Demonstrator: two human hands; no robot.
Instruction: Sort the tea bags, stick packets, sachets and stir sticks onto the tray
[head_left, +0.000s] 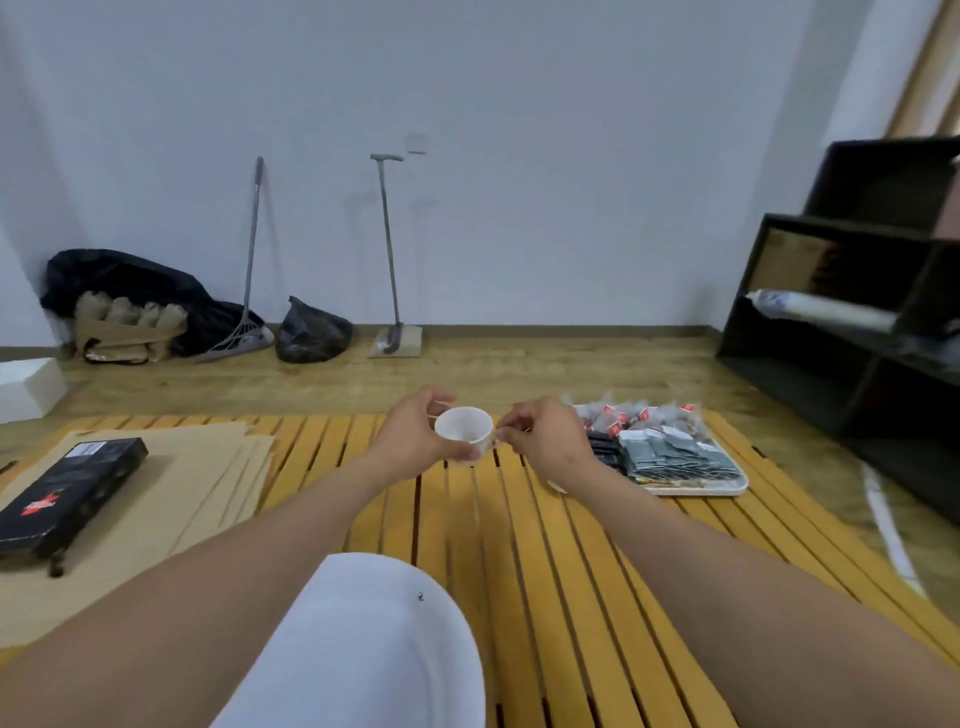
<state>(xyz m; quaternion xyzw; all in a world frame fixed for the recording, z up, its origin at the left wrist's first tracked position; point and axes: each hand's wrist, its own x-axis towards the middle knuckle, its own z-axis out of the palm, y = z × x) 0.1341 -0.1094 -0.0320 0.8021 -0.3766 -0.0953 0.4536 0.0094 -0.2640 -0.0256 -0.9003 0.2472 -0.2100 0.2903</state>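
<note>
My left hand (413, 428) grips a small white cup (464, 427) over the slatted wooden table; thin wooden stir sticks (442, 404) poke out beside its fingers. My right hand (545, 434) pinches the cup's handle side, with a thin stick tip showing by its fingers. Just right of that hand lies a white tray (727, 487). On it are tea bags with red tags (631, 413) at the back, black stick packets (605, 449) on the left and grey-green sachets (675, 452) at the front. My right wrist hides the tray's left end.
A black box (67, 496) lies on brown cardboard sheets (197, 488) at the table's left. A black shelf unit (857, 322) stands at the right. Bin bags, a broom and a dustpan lean at the far wall. My white-clad knee (374, 649) fills the bottom centre.
</note>
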